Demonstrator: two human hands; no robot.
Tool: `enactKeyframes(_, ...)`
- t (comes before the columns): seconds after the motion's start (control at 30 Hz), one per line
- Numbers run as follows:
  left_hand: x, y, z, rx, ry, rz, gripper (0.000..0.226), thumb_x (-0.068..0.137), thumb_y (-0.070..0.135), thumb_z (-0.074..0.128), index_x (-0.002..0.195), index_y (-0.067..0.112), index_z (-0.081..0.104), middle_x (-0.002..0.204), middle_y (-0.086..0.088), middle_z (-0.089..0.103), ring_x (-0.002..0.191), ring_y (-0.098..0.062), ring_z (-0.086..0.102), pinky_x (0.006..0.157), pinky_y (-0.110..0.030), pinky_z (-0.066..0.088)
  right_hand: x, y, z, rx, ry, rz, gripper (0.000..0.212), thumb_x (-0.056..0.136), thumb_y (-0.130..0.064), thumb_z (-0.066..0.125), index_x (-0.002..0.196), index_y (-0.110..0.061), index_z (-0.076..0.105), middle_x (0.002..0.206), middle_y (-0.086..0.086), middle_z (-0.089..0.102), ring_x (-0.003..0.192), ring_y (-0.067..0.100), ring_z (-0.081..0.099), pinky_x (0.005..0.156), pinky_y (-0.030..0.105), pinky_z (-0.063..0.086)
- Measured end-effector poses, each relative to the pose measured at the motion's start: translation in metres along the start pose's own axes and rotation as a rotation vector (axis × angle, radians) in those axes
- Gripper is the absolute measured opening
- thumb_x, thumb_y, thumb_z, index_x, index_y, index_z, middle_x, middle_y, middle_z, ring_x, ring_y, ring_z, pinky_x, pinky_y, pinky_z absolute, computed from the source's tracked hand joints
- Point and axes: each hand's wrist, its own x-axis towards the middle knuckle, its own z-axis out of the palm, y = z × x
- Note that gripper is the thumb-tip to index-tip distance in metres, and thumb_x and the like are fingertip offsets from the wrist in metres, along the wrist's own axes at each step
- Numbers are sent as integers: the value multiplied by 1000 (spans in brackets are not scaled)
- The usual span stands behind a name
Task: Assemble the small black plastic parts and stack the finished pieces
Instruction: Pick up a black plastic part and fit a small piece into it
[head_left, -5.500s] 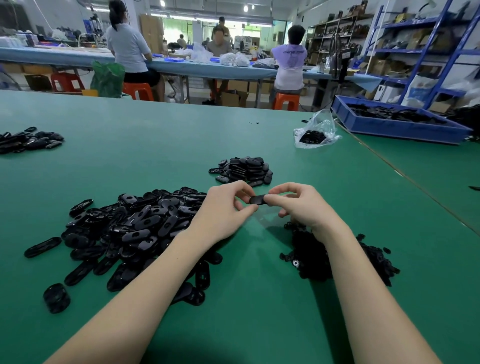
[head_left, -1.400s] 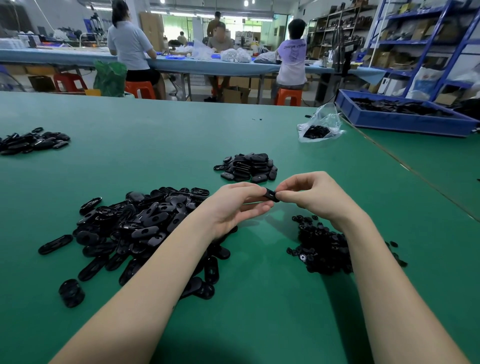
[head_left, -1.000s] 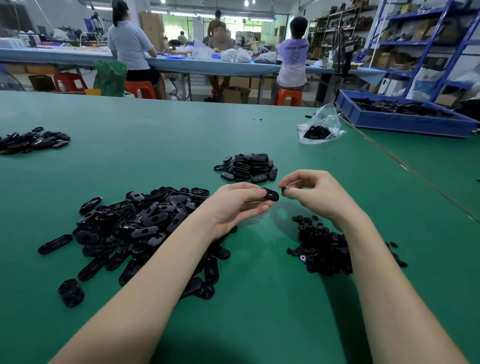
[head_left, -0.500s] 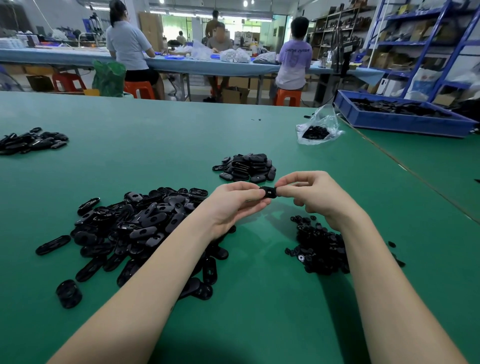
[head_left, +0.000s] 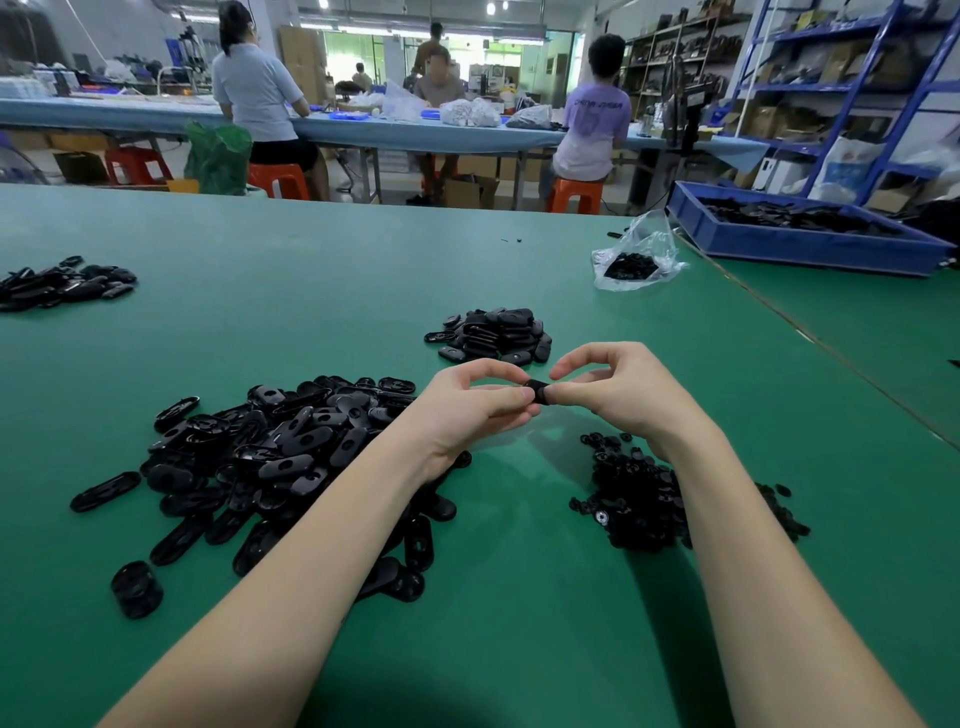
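Observation:
Both hands meet above the green table (head_left: 519, 597) on one small black plastic part (head_left: 539, 391). My left hand (head_left: 470, 408) pinches its left end and my right hand (head_left: 615, 389) pinches its right end with thumb and finger. Most of the part is hidden by the fingertips. A large heap of black oval pieces (head_left: 270, 457) lies under my left forearm. A smaller heap of tiny round black parts (head_left: 639, 493) lies under my right wrist. Beyond the hands sits a compact pile of finished pieces (head_left: 493, 335).
Another black pile (head_left: 57, 283) lies at the far left edge. A clear plastic bag (head_left: 636, 260) of black parts and a blue tray (head_left: 800, 234) of parts sit at the back right. Several people sit at a long bench behind.
About a second ago my right hand was off the part; it has closed back on the end. The part stays between both hands, slightly turned.

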Motion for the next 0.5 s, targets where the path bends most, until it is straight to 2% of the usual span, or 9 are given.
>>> enactKeyframes(0.1,0,0,0,66,11,26,13,90,-5,67,100,3,65,105,-25,73,88,-24,73,82,-23,60,2,0,1,-66,16,3,19,76,-34,88,87,-26,74,79,1,74,38,-1,43,39,10,29)
enactKeyframes(0.2,0,-1,-1,84,10,18,12,92,-3,66,101,5,65,104,-23,74,87,-23,74,79,-22,60,2,1,-2,-124,-8,54,24,72,-44,89,86,-30,76,75,-6,65,42,0,44,42,15,31)
enactKeyframes(0.3,0,1,-2,98,-8,2,15,94,2,65,102,14,69,104,-15,76,90,-19,75,75,-21,59,-1,6,-4,-4,-66,105,26,71,-49,88,83,-27,79,72,-9,68,52,6,46,48,19,31)
enactKeyframes(0.37,0,2,-2,98,-18,-19,17,94,4,64,101,18,72,100,-7,77,88,-16,74,73,-20,57,-3,9,-3,79,-105,133,29,70,-54,87,84,-29,80,79,-14,74,62,9,49,53,22,33)
enactKeyframes(0.5,-1,3,0,43,-14,-40,17,93,1,63,99,14,72,88,-4,76,80,-13,73,69,-18,56,-4,13,1,175,-145,128,35,68,-56,86,90,-29,81,89,-12,78,58,5,50,48,16,33)
